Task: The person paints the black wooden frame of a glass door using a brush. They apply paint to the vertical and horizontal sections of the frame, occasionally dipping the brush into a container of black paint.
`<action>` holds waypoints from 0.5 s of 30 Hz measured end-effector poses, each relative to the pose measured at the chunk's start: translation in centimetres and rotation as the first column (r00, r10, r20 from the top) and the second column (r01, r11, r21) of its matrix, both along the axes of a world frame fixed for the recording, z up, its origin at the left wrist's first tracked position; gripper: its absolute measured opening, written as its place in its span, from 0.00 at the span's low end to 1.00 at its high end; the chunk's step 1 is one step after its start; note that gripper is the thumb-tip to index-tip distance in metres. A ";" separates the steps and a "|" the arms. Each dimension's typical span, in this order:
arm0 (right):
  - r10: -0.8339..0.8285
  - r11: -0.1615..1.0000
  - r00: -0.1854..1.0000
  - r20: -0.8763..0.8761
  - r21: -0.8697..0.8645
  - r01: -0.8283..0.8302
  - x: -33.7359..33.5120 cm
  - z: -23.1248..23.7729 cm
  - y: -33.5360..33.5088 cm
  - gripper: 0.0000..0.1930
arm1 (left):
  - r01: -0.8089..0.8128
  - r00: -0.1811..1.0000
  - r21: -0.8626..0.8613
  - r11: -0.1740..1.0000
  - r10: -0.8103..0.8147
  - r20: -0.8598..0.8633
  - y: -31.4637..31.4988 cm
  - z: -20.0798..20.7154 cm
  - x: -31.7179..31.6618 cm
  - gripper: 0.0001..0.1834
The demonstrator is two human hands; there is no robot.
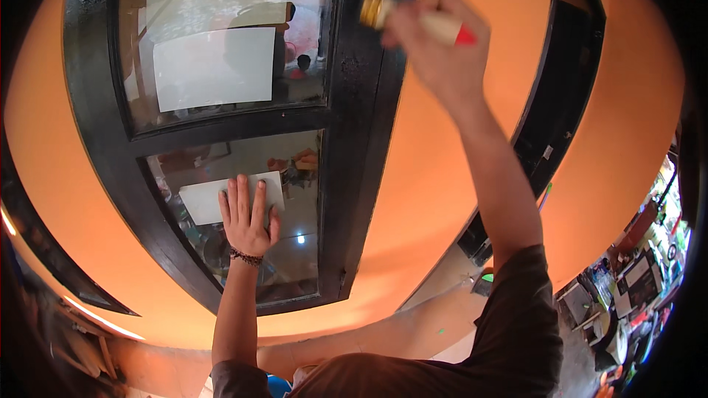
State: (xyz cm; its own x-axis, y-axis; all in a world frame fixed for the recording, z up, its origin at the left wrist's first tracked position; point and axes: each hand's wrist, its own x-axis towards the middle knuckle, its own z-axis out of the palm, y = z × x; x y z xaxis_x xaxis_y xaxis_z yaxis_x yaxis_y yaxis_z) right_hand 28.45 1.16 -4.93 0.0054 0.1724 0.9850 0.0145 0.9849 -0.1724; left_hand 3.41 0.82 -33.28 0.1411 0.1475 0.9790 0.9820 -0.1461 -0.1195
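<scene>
My left hand lies flat with its fingers spread, palm against a white sheet on the lower glass pane. A dark beaded bracelet circles that wrist. Raised at the upper right, my right hand is wrapped round the pale, red-ended handle of a paintbrush. The brush has a gold-coloured band and points left at the black window frame. Its bristles are hard to make out against the dark wood, so I cannot tell whether they touch it. The right hand is slightly blurred.
A larger white sheet covers part of the upper pane, which also shows reflections. Orange wall surrounds the frame. Further right stands another black frame. Assorted household items crowd the far right, and wooden pieces lie at lower left.
</scene>
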 end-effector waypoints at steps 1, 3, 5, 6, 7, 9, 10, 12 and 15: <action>-0.109 0.993 0.988 0.105 -0.026 0.112 0.1 -2.3 -0.4 0.08 | -0.003 1.000 0.001 1.000 0.003 0.005 -0.2 -0.1 0.0 0.30; -0.198 0.978 0.957 0.210 -0.024 0.208 0.2 -4.3 -1.3 0.09 | -0.004 1.000 -0.002 1.000 0.004 0.007 -0.2 -0.1 0.1 0.30; -0.067 0.998 0.994 0.082 0.017 0.066 -0.3 -2.4 -1.8 0.09 | -0.014 1.000 0.008 1.000 0.014 0.008 -0.1 -0.3 0.0 0.30; 0.073 0.994 0.997 -0.038 0.079 -0.070 -0.5 -1.1 -1.8 0.09 | -0.009 1.000 0.004 1.000 0.009 0.007 0.1 -0.4 0.0 0.30; 0.006 0.986 0.996 -0.087 0.165 0.008 -0.6 0.3 -1.2 0.08 | -0.001 1.000 -0.004 1.000 0.001 -0.006 0.0 -0.2 0.1 0.31; -0.126 0.987 0.992 -0.009 0.096 0.126 -0.5 -1.0 -0.7 0.08 | 0.011 1.000 -0.017 1.000 -0.011 -0.022 0.1 -0.2 0.2 0.31; -0.239 0.971 0.968 0.081 0.038 0.237 -0.5 -2.1 -0.4 0.07 | 0.006 1.000 -0.019 1.000 -0.006 -0.021 0.1 -0.2 0.1 0.32; -0.260 0.966 0.954 0.152 0.031 0.258 -0.4 -4.8 -1.2 0.06 | 0.000 1.000 -0.025 1.000 -0.001 -0.019 0.0 -0.3 0.0 0.32; 0.012 1.000 0.999 0.047 0.010 -0.013 -0.3 -4.0 -1.8 0.06 | -0.011 1.000 -0.033 0.999 0.010 -0.019 -0.4 -0.3 0.0 0.32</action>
State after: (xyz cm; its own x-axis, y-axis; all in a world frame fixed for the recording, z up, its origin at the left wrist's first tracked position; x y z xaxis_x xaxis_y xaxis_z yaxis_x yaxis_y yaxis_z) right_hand 28.12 -0.66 -8.93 -0.0433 0.1620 0.9858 0.0100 0.9868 -0.1617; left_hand 3.38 0.46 -33.57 0.1577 0.1815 0.9707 0.9812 -0.1399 -0.1332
